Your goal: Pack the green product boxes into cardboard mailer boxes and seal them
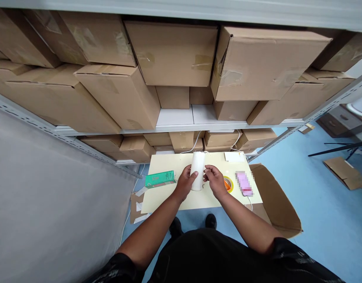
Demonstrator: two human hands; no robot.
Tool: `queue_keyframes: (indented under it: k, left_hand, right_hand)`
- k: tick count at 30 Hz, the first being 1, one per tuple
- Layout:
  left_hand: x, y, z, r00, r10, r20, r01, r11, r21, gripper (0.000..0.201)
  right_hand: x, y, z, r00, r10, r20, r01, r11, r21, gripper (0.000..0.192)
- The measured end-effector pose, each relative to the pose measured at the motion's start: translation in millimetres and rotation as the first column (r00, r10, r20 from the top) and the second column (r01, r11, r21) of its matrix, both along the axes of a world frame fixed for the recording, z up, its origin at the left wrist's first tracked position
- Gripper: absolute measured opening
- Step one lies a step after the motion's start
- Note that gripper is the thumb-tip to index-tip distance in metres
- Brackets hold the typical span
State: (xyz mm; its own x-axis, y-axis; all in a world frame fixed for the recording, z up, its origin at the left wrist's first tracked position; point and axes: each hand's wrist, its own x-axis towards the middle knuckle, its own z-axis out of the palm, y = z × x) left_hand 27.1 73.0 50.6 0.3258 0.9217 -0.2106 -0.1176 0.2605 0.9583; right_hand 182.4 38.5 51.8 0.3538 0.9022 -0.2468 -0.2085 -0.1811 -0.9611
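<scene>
Stacked cardboard boxes (116, 94) fill the metal shelving (195, 126) behind a small cream worktop (166, 198) that stands on a blue floor (319, 204), with a grey wall on the left side. Near the worktop's left edge lies a green box (159, 179), flat on its side, just clear of the person's left hand (185, 182). That hand is wrapped around the lower left side of a white roll (197, 169), which stands roughly at the middle of the worktop, leaning toward the far edge. The right hand (215, 180) is closed on the roll's right side, fingers pinched as if on the loose edge of the material, though the exact grip is too small to make out. Beside the right hand, partly hidden under it, sits a yellow and orange tape ring (228, 184), and further right a pink phone (244, 183) lies near the right edge with a white cable running off it. A white pad (234, 156) rests at the far right corner, and an open carton (279, 204) stands on the floor past the right edge. Judging by the two-handed hold, the step in hand seems to be finding or peeling the roll's free end; the next move would call for a firm left-hand hold while the right draws the edge away cleanly.
</scene>
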Motion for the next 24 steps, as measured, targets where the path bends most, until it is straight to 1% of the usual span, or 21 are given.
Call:
queue_keyframes:
  k: [2, 5, 7, 11, 13, 15, 18, 22, 24]
  left_hand:
    - [0.4, -1.3, -1.4, 0.999, 0.025, 0.023, -0.025, 0.999, -0.023, 0.061]
    - [1.7, -3.2, -4.1, 1.0, 0.007, 0.016, -0.006, 0.998, -0.058, 0.057]
    - [2.2, -3.5, -4.5, 1.0, -0.011, -0.012, 0.011, 0.999, -0.041, 0.057]
    - [1.3, -1.7, -2.0, 0.992, 0.009, -0.127, -0.003, 0.999, 0.042, 0.062]
    - [0.7, -0.8, -0.3, 0.994, -0.021, -0.108, 0.026, 0.999, 0.043, 0.063]
    - [0.6, -0.7, 0.5, 0.999, -0.037, -0.04, 0.038, 0.999, 0.017, 0.065]
    - [1.3, -2.1, -1.0, 1.0, 0.006, 0.0, -0.006, 0.999, -0.041, 0.062]
    - [2.4, -5.0, -4.1, 1.0, 0.002, -0.024, -0.004, 0.996, -0.093, 0.054]
    - [2.0, -5.5, -3.7, 0.999, -0.005, -0.04, 0.001, 0.995, -0.1, 0.052]
  right_hand:
    - [0.9, 0.5, 0.8, 1.0, 0.028, 0.006, -0.028, 0.999, -0.03, 0.041]
    - [0.3, 1.2, 3.0, 0.995, 0.102, 0.015, -0.101, 0.994, -0.036, 0.042]
    - [-1.1, 1.3, 4.9, 0.995, 0.096, 0.031, -0.095, 0.995, -0.026, 0.041]
    - [-3.9, -0.1, 7.8, 0.997, 0.072, 0.043, -0.071, 0.997, -0.02, 0.042]
    - [-3.9, -0.7, 7.7, 0.997, 0.063, 0.037, -0.063, 0.998, -0.008, 0.043]
    - [-2.2, -0.6, 6.8, 0.999, 0.041, 0.036, -0.042, 0.999, 0.004, 0.042]
    - [1.8, 1.2, 5.3, 0.999, 0.027, 0.033, -0.027, 1.0, -0.008, 0.041]
    - [3.4, 3.6, 4.5, 0.991, 0.137, -0.003, -0.137, 0.99, -0.035, 0.044]
    - [2.2, 4.6, 3.9, 0.989, 0.144, -0.02, -0.145, 0.989, -0.043, 0.046]
